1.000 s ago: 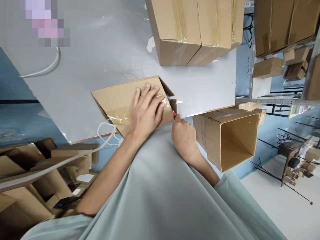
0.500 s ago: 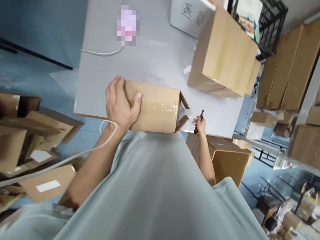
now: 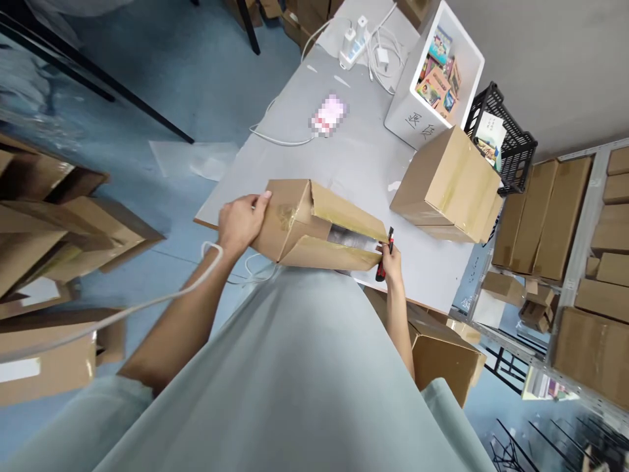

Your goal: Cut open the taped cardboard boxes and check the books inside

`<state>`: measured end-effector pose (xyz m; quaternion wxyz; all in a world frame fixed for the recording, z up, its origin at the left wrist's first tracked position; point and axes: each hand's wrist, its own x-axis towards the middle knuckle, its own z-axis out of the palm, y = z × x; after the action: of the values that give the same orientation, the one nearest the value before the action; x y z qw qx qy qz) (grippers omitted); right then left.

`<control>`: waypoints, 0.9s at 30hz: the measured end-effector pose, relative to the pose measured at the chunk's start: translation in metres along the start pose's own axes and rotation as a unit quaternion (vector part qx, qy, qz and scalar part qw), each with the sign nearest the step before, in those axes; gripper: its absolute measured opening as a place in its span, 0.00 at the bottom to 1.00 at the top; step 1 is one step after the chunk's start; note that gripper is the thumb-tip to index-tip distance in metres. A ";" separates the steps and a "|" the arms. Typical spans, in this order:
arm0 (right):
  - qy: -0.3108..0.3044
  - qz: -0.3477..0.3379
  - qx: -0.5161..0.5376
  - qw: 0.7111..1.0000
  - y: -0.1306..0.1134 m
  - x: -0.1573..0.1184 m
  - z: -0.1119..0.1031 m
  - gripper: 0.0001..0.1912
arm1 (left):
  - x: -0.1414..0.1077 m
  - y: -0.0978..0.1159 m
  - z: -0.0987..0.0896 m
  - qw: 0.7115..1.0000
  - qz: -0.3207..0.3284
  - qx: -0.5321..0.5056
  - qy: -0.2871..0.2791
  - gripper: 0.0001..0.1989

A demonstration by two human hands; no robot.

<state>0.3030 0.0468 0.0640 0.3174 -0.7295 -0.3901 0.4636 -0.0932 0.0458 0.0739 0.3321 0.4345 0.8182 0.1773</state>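
A cardboard box [image 3: 295, 223] lies at the table's front edge, its long flaps parted over a gap that shows something greyish inside. My left hand [image 3: 242, 223] grips the box's left end, thumb on top and fingers wrapped round the edge. At the box's right end, my right hand [image 3: 392, 263] is closed around a red and black cutter [image 3: 381, 270], with its fingertips at the flap ends. The cutter's dark tip points away from me.
On the grey table [image 3: 314, 160] are a larger carton [image 3: 449, 190], a white bin [image 3: 417, 118] of small packets, a power strip [image 3: 350, 56] and cables. Open cartons [image 3: 113, 229] stand left. An open box [image 3: 442, 357] sits below the table, with shelves right.
The box has turned, so its parted flaps now face up. My left hand has shifted to its left end, and my right hand has come against its right end with the cutter. The view has swung.
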 end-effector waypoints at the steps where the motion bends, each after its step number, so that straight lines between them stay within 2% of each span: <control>1: 0.015 -0.010 -0.012 1.000 -0.002 -0.003 -0.010 0.14 | 0.009 0.000 0.014 1.000 -0.001 -0.007 -0.016 0.43; 4: 0.070 -0.034 -0.070 0.994 -0.005 -0.012 -0.035 0.16 | 0.033 0.011 0.060 0.996 0.001 -0.039 -0.079 0.32; 6: 0.110 -0.032 -0.098 0.989 -0.002 -0.015 -0.042 0.15 | 0.044 0.021 0.084 0.992 0.006 -0.059 -0.113 0.29; 9: 0.150 -0.011 -0.095 0.984 0.005 -0.014 -0.038 0.12 | 0.053 0.028 0.102 0.986 0.012 -0.081 -0.144 0.26; 12: 0.162 0.016 -0.068 0.984 0.017 -0.011 -0.035 0.15 | 0.053 0.020 0.099 0.983 0.023 -0.108 -0.145 0.23; 15: 0.180 0.050 -0.044 0.981 0.032 -0.007 -0.043 0.20 | 0.041 0.010 0.083 0.982 0.045 -0.144 -0.113 0.23; 18: 0.199 0.098 -0.049 0.974 0.049 -0.001 -0.055 0.21 | 0.015 0.015 0.062 0.972 0.107 -0.210 -0.018 0.23; 20: 0.198 0.129 -0.069 0.969 0.058 0.005 -0.059 0.19 | -0.009 0.031 0.050 0.951 0.197 -0.229 0.066 0.19; 21: 0.194 0.140 -0.083 0.968 0.062 0.008 -0.060 0.19 | -0.021 0.042 0.047 0.940 0.248 -0.218 0.089 0.17; 23: 0.182 0.147 -0.113 0.966 0.067 0.015 -0.058 0.18 | -0.044 0.065 0.046 0.918 0.340 -0.185 0.081 0.15; 25: 0.170 0.139 -0.143 0.965 0.070 0.020 -0.056 0.22 | -0.060 0.084 0.053 0.899 0.414 -0.140 0.030 0.15; 27: 0.157 0.118 -0.169 0.966 0.070 0.024 -0.056 0.24 | -0.070 0.095 0.066 0.886 0.456 -0.080 -0.018 0.14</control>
<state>0.3806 0.0277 0.0169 0.1901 -0.8771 -0.3191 0.3045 0.0375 0.0411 0.1091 0.2626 0.7348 0.5071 0.3660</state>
